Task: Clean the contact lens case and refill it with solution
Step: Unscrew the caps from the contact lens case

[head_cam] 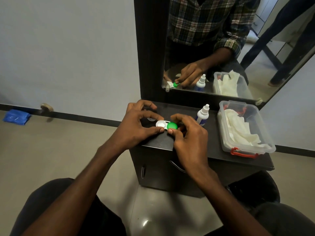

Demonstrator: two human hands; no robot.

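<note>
Looks like you're early-to-mid job: your left hand (136,123) pinches the contact lens case (166,125) at its open white well on the bench (213,150), your right hand (187,133) grips the green cap (172,125), and the solution bottle (202,114) sits just beside, seemingly unused.

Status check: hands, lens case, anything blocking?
Left hand steadies lens case, white well open. Right hand grips green cap. Solution bottle beside, clear.
</note>
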